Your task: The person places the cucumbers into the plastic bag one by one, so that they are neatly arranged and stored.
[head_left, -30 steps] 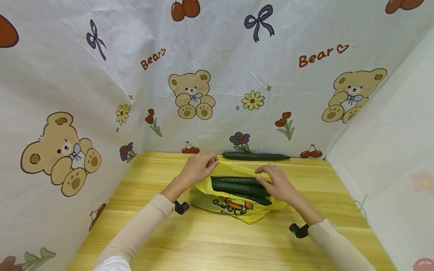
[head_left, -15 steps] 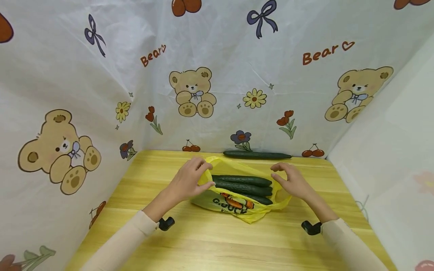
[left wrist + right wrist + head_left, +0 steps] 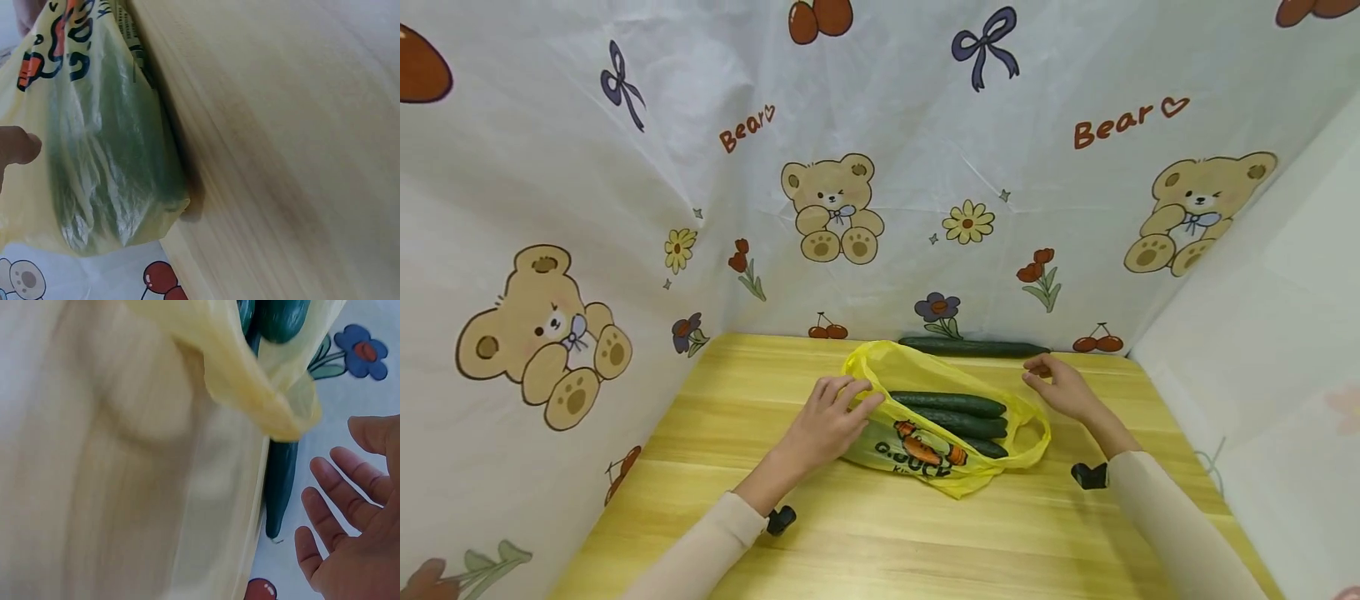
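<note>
A yellow plastic bag (image 3: 917, 454) with a cartoon print and lettering lies on the table, its mouth facing up and to the right. Several dark green cucumbers (image 3: 955, 423) show inside it. My left hand (image 3: 831, 421) is at the bag's left side, fingers loosely bent over the plastic; in the left wrist view one digit (image 3: 19, 145) overlaps the bag. Beyond the bag, another cucumber (image 3: 973, 347) lies along the back wall. Near that cucumber's right end hovers my right hand (image 3: 1063, 390), with nothing in it. In the right wrist view its fingers (image 3: 340, 494) are spread and relaxed.
The wooden table (image 3: 880, 542) is bordered at the back and left by a white sheet (image 3: 895, 125) with printed bears and flowers. A plain white panel (image 3: 1262, 333) stands on the right. Black camera mounts (image 3: 1088, 476) stick out from both wrists.
My left hand has let go of the bag's left rim and lowered along its side. My right hand has drawn away from the bag's mouth, right and back toward the far cucumber.
</note>
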Demonstrator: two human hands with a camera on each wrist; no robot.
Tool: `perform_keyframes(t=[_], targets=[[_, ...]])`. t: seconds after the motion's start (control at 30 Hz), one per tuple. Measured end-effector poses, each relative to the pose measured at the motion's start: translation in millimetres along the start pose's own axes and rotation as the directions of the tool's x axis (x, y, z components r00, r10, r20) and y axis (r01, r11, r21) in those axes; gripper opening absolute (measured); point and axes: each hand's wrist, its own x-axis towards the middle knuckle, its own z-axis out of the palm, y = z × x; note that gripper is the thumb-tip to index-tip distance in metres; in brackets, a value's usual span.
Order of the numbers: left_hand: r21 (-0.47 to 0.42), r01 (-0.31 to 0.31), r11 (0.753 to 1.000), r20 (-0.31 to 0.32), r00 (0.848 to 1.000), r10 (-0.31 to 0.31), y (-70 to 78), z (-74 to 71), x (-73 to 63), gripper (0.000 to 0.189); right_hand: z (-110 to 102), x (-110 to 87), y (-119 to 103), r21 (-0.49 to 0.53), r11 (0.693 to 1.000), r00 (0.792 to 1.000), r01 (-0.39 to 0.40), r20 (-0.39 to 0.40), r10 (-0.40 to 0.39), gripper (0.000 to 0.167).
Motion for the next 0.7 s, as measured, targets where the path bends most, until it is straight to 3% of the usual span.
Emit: perform_keyframes(t=[0.13, 0.33, 0.7], targets=[[0.03, -0.002, 1.0, -0.034, 0.999, 0.003, 3.2, 8.2, 0.1, 0.032, 0.6, 15.1, 9.5, -0.063, 0.998, 1.0, -0.004, 0.016, 0.005, 0.036], [0.041, -0.013, 0.999, -0.01, 1.0, 0.014, 4.8, 10.7, 2.8, 0.016, -0.8, 29.4, 26.9, -0.138, 0.99, 0.997, -0.032, 0.06, 0.041, 0.044], [-0.1, -0.016, 0.995, 0.021, 1.0, 0.019, 8.4, -14.9, 6.8, 0.009, -11.5, 52.5, 48.8, -0.179, 0.984, 0.982, -0.012, 0.186, 0.046, 0.071]])
